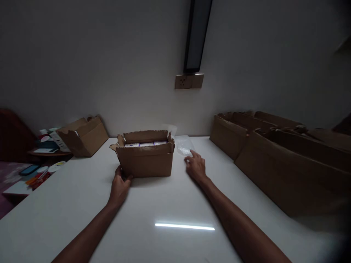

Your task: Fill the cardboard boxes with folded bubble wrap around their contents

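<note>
An open cardboard box (145, 160) stands on the white table, with white and purple packs (146, 144) showing just below its rim. My left hand (119, 186) grips the box's lower left corner, thumb at the front and fingers along the side. To the right of the box lies a clear plastic bag (185, 146), partly crumpled. At its near edge, my right hand (196, 165) hovers or rests with the fingers apart and nothing held; whether a fingertip touches the plastic I cannot tell.
Several larger open cartons (282, 168) line the table's right side. Another torn-edged carton (89, 138) stands at the back left. Beyond the left edge are a phone (29, 170) and small containers. A wall socket (189, 82) sits above the table (131, 226).
</note>
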`<state>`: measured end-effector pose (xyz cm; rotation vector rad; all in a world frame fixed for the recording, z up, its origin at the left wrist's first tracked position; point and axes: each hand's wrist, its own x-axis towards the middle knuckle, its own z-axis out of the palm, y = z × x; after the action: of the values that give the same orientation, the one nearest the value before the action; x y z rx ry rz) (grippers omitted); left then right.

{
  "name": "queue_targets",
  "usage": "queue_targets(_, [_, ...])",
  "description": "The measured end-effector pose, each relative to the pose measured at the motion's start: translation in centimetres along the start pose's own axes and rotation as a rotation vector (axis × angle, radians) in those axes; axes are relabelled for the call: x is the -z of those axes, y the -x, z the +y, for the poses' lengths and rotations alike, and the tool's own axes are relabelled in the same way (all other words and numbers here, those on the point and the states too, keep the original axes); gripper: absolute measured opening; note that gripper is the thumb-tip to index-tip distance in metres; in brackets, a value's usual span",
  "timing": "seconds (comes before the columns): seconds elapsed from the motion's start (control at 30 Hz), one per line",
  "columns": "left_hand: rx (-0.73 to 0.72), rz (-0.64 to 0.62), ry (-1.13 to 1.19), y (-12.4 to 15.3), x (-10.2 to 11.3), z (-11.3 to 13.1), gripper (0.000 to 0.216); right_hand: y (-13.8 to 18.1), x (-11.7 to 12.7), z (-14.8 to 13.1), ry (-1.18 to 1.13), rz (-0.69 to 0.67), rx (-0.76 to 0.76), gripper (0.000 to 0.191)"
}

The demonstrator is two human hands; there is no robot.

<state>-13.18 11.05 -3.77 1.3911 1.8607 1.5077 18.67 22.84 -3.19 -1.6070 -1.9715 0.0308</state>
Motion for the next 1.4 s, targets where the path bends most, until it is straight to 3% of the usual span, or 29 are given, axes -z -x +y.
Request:
queue_targets(0.13, [0.010,0.008,-0.056,-0.2,0.3,0.2,0.059,-2.7,-0.8,1.8,-0.006,0.001,-0.008,0.030])
queue_targets(0.3, [0.009,-0.010,-0.025,-0.3,0.2,0.0,0.063,-3.0,-0.5,1.3,-0.106,0.086,-0.059,0.040])
queue_targets(0.47, [0.041,0.036,0.015,-0.5,0.1,-0.3,0.066,-0.1,1.4,1.0,-0.304,0.215,-0.210,0.051])
queue_targets(0.6, [0.103,0.095,0.049,-0.1,0.7,-0.3,0.066,5.5,2.8,-0.4,-0.513,0.160,-0.257,0.055])
queue_targets(0.67, [0.127,0.109,0.067,1.4,1.1,-0.4,0.066,9.3,3.6,-1.7,-0.604,0.096,-0.251,0.055])
queue_targets(0.77, [0.110,0.080,0.082,6.0,1.9,-0.5,0.064,15.5,5.2,-4.1,-0.788,-0.031,-0.300,0.059])
queue_targets(0.87, [-0.082,-0.088,0.009,12.1,2.4,0.1,0.057,20.9,7.3,-6.2,-1.050,-0.233,-0.426,0.063])
queue_targets(0.97, [-0.310,-0.303,-0.096,16.5,2.6,2.4,0.046,24.1,9.2,-7.6,-1.165,-0.351,-0.455,0.060])
queue_targets(1.07, [-0.469,-0.454,-0.125,17.9,1.7,5.7,0.043,25.5,10.0,-8.4,-1.131,-0.381,-0.403,0.054])
queue_targets(1.13, [-0.488,-0.535,-0.109,17.9,0.6,7.6,0.044,26.0,9.8,-8.7,-1.017,-0.327,-0.327,0.048])
queue_targets(1.27, [-0.299,-0.623,-0.023,17.6,-2.0,10.1,0.047,26.8,8.6,-8.7,-0.638,-0.102,0.058,0.039])
queue_targets(1.33, [-0.184,-0.626,0.075,17.3,-2.7,10.6,0.030,26.8,8.3,-8.4,-0.465,0.012,0.281,0.041])
queue_targets(1.4, [-0.059,-0.616,0.220,16.9,-3.0,10.7,0.019,26.7,8.4,-8.1,-0.374,0.124,0.401,0.041])
